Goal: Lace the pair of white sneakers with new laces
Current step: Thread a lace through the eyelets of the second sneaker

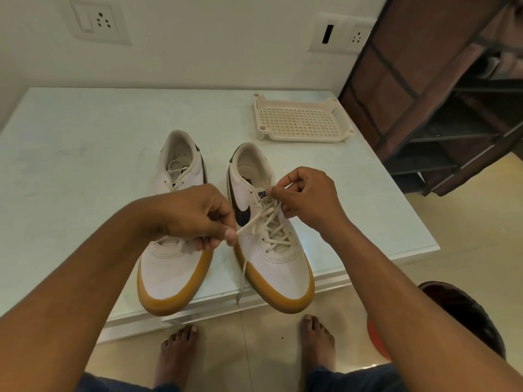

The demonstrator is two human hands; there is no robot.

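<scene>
Centrally, the pale table is occupied by the left-hand sneaker and, at its three o'clock, the right-hand sneaker. By the left hand at nine o'clock and, seemingly, the right hand at one o'clock, the latter's lace is pinched.

Pale wall with a socket plate at left, another at right; glossy white bench; cream tiled floor; dark brown shelf rack at right.
</scene>
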